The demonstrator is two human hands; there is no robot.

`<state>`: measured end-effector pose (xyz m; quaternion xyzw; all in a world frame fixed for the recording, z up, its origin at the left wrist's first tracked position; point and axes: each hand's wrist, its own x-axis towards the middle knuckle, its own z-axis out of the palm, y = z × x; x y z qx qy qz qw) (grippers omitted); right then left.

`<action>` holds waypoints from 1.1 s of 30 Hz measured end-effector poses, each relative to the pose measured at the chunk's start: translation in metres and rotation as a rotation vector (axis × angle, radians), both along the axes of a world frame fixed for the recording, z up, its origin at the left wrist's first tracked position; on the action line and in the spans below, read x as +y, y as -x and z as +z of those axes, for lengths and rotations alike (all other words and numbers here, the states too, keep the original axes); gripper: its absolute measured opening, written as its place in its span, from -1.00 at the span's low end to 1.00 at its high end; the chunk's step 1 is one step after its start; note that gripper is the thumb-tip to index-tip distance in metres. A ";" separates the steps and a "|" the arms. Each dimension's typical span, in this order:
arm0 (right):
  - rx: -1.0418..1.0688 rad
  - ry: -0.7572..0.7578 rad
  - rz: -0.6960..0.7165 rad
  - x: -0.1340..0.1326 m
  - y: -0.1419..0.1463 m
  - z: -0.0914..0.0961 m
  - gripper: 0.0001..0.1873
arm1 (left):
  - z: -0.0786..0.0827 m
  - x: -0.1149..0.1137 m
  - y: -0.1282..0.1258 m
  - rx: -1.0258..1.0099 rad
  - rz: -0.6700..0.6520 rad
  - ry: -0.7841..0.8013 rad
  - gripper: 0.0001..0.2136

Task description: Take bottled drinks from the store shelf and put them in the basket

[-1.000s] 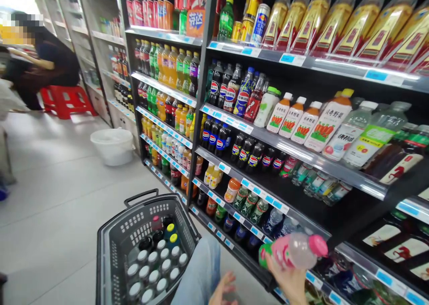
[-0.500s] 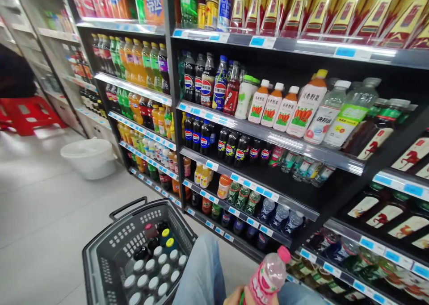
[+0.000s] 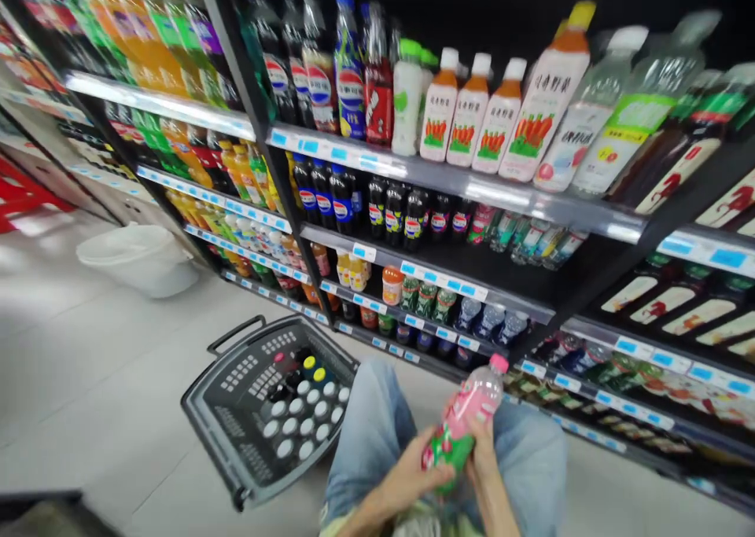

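Note:
A pink drink bottle (image 3: 469, 415) with a pink cap and a green base is held over my lap, tilted with the cap up and to the right. My left hand (image 3: 413, 472) wraps its lower, green end. My right hand (image 3: 484, 450) closes on the bottle's side from the right. Both knees in blue jeans (image 3: 369, 431) show under the bottle. A grey shopping basket (image 3: 236, 399) stands on the floor to the left of my knees, filled with several white-capped bottles and a few dark ones.
Black shelves (image 3: 472, 191) packed with drink bottles run along the right and ahead, close to my knees. A white bucket (image 3: 138, 258) sits on the pale tiled floor at the left by the shelf foot. A red stool (image 3: 20, 199) shows at the far left edge.
The view has tilted down. The bottle came from beside the low shelf to over my lap, and my left hand has joined the right on it.

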<state>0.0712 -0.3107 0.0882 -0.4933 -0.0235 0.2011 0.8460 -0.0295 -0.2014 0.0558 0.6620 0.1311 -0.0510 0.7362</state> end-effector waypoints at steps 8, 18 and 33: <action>0.134 0.063 -0.120 -0.004 -0.017 0.019 -0.31 | 0.026 -0.019 -0.008 0.012 0.145 -0.317 -0.46; 0.112 -0.249 -0.015 -0.022 -0.033 0.027 -0.33 | 0.005 -0.022 0.004 0.133 -0.361 0.726 -0.14; 0.138 -0.016 -0.053 -0.015 -0.026 0.013 -0.33 | 0.018 -0.005 0.014 0.081 -0.113 -0.086 -0.36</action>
